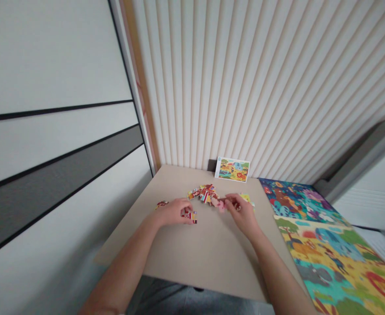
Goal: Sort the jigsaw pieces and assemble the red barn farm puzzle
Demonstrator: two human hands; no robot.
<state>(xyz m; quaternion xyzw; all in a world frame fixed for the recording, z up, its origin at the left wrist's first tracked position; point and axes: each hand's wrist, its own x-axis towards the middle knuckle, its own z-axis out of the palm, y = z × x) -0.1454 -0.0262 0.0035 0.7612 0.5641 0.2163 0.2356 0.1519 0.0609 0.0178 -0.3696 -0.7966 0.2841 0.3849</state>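
My left hand (176, 211) is low over the table, its fingers curled round a small red, white and yellow puzzle piece (189, 216). Part of that piece is covered by the fingers. With thumb and fingertips together, my right hand (244, 213) grips a pink puzzle piece (219, 204) at the near right side of the pile. The pile of puzzle pieces (207, 192), mostly red, brown and yellow, lies between and beyond both hands. More dark red pieces (161, 204) lie left of my left hand. Behind my right hand, yellow-green pieces (246, 197) are partly hidden.
A picture card (232, 169) with animals leans upright at the back of the beige table (192, 253). Two colourful animal pictures, one dark blue (305, 199) and one yellow (336, 258), lie to the right. A pleated wall (212, 87) and white panels (57, 57) border the table.
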